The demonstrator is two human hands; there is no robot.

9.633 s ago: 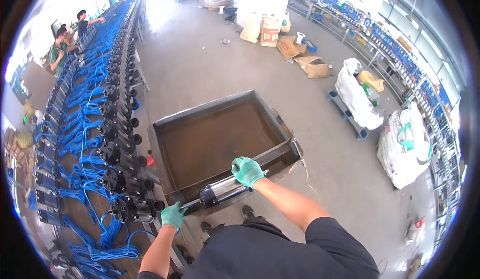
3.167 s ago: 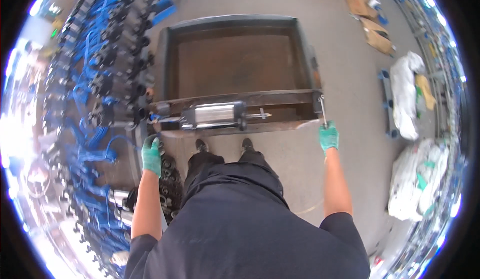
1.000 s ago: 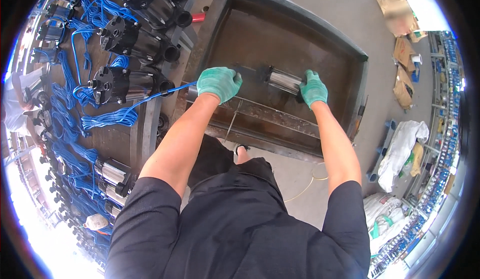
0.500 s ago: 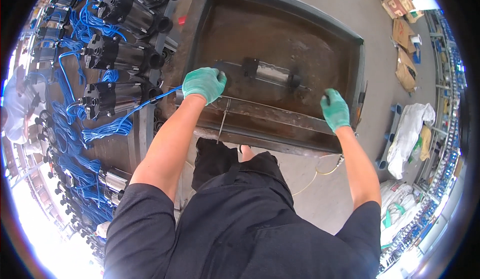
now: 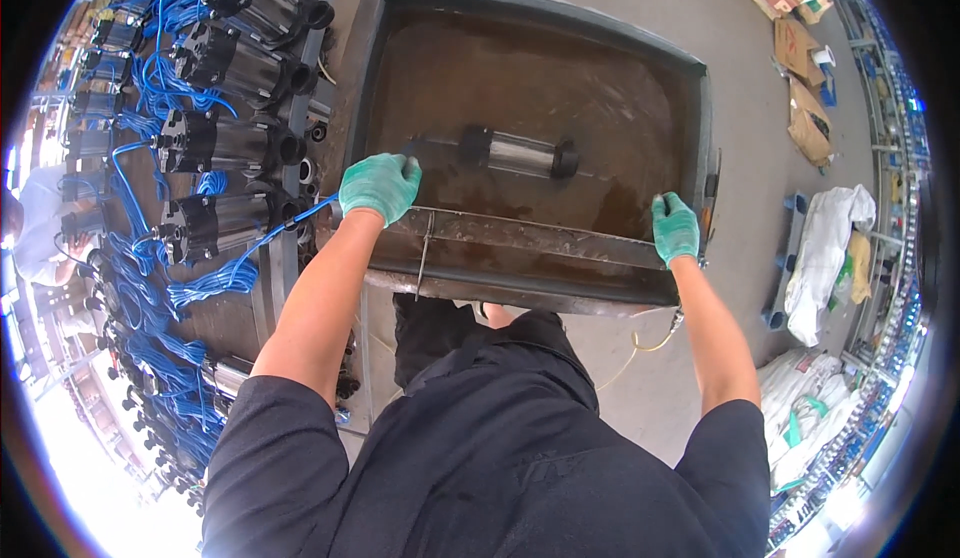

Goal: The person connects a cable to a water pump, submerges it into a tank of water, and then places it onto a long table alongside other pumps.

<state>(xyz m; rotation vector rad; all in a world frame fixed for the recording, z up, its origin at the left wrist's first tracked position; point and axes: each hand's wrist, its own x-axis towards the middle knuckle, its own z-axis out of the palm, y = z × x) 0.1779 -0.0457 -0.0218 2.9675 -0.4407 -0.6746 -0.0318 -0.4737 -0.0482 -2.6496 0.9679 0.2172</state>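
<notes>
- Left hand [image 5: 378, 186] — gloved, curled over the water tank's [image 5: 690, 68] near rim.
- Right hand [image 5: 675, 228] grips the same rim.
- Submersible pump [image 5: 515, 153] lies inside the tank.

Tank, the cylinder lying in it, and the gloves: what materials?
Tank: likely steel plate, dull grey-brown, stained rim. Cylinder: seems a bright brushed-metal body with black end caps, under murky water. Gloves on left hand and right hand: green, knit-looking, perhaps coated.

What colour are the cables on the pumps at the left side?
Blue. The cables show best in the head view, looping among the dark pumps.
</notes>
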